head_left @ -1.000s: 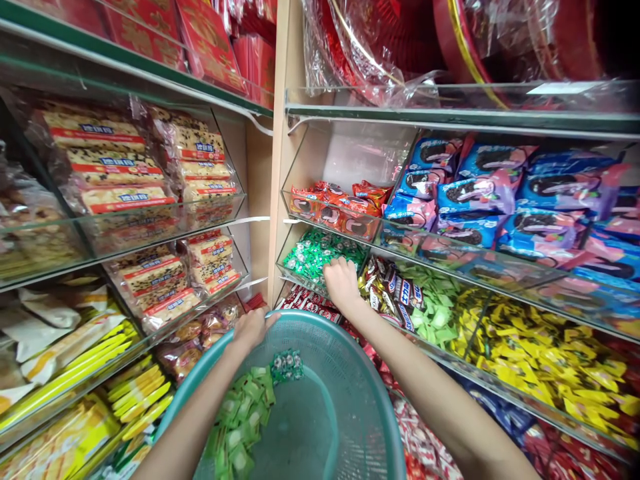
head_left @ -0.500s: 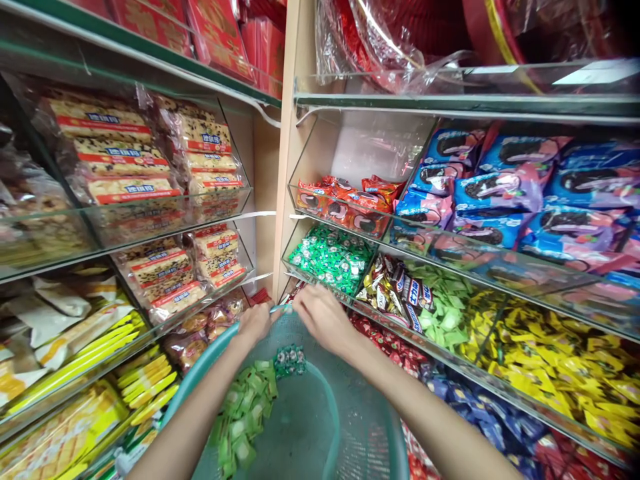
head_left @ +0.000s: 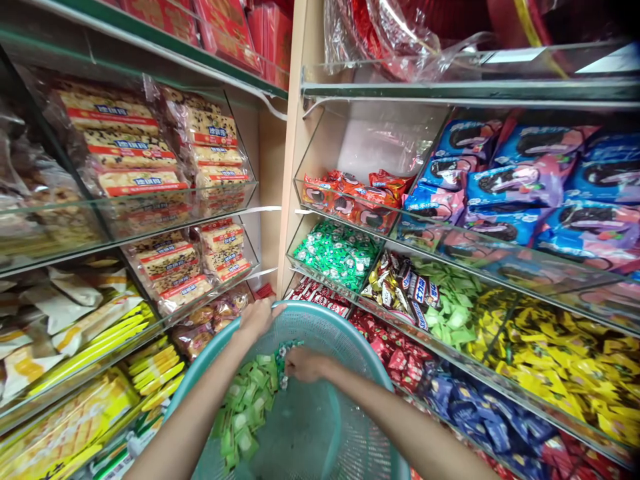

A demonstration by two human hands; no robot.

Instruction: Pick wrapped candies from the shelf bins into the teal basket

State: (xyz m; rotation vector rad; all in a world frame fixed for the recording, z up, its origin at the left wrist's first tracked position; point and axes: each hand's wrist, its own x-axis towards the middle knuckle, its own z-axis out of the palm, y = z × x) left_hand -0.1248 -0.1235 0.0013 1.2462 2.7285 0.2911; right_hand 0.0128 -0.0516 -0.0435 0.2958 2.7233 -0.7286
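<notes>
My left hand (head_left: 256, 319) is closed over the far left rim of a large green plastic basket (head_left: 367, 340). Inside the basket, my right hand (head_left: 306, 365) is low with its fingers curled against a few dark-green and white wrapped candies (head_left: 284, 353). Whether any candy is between those fingers is hidden. A pile of light-green wrapped candies (head_left: 247, 407) lies just left of them, on the basket's floor.
Glass-fronted shelves meet at a wooden post (head_left: 293, 153) behind the basket. On the right are green candies (head_left: 340, 250), yellow-wrapped candies (head_left: 560, 363) and blue snack packs (head_left: 515, 180). Packaged pastry bars (head_left: 135, 163) fill the left shelves. Red candies (head_left: 395, 350) border the basket's right side.
My right hand has moved from above the far rim down into the basket, onto the dark-green candies. My left hand stays on the rim. The view has shifted slightly.
</notes>
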